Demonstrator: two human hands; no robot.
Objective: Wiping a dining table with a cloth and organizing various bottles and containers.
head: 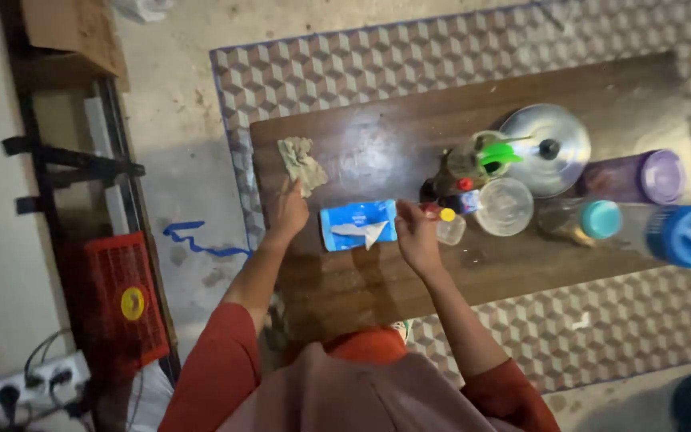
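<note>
I'm looking down over a low wooden table [345, 272] on a patterned rug [377, 56], and my left hand [288, 210] is pinching a crumpled greenish cloth [301, 162] by its near edge, fingers closed on it, at the table's left end. My right hand [415, 234] is hovering just right of the blue tissue pack [358, 224], which is lying flat between the two hands with a white tissue poking out; whether that hand is gripping anything I cannot tell, since its fingers are curling away from me. To handle this well, I'm judging the cloth wants flattening under the palm so more of it is meeting the wood, with the right hand steadying the pack. Crowding the right side are a small jar with a yellow cap [449, 226], a clear round lidded container [505, 206], a metal pot lid [547, 149], a green-nozzled spray bottle [481, 158], and teal-capped [593, 220], purple [641, 178] and blue-lidded [685, 234] bottles. The far right is blurring badly, and my own torso is blocking the table's near edge
</note>
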